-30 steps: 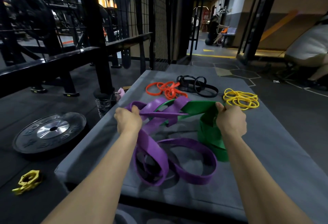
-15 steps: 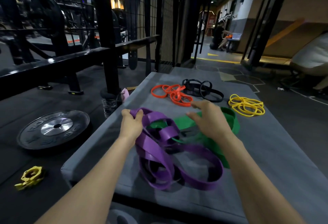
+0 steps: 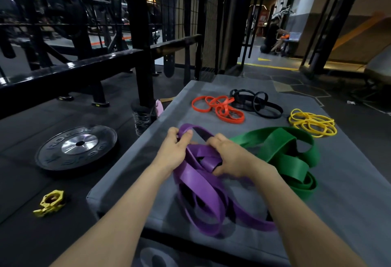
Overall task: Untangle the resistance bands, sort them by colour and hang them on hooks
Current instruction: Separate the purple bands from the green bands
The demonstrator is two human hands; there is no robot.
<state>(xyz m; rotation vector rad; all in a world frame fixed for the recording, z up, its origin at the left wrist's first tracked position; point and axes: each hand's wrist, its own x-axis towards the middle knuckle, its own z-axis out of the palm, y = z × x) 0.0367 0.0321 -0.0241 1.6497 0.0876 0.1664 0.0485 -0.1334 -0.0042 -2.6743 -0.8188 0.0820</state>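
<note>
You are at the untangling step, working on the purple bands [image 3: 203,184], which lie in a loose heap on the near part of a grey mat [image 3: 349,203]. The green bands [image 3: 283,156] lie just to the right of the purple heap and look largely freed from it, though I cannot tell whether one strand passes under your right wrist.

Your left hand [image 3: 172,153] pinches the top loop of a purple band, thumb and fingers curled round the strap at the far edge of the heap. Your right hand [image 3: 229,156] is curled into the middle of the heap, its fingers hooked round a folded purple strap; the fingertips are hidden inside the folds.

Further along the mat, three piles sit apart from each other: orange bands [image 3: 220,109], black bands [image 3: 257,102] and yellow bands [image 3: 312,122]. These look sorted already. No hooks are in view.

The next move probably calls for drawing your hands apart to open the knot, following one strap until a single loop comes free. Purple strands trail towards the mat's near edge, so lift rather than drag.
</note>
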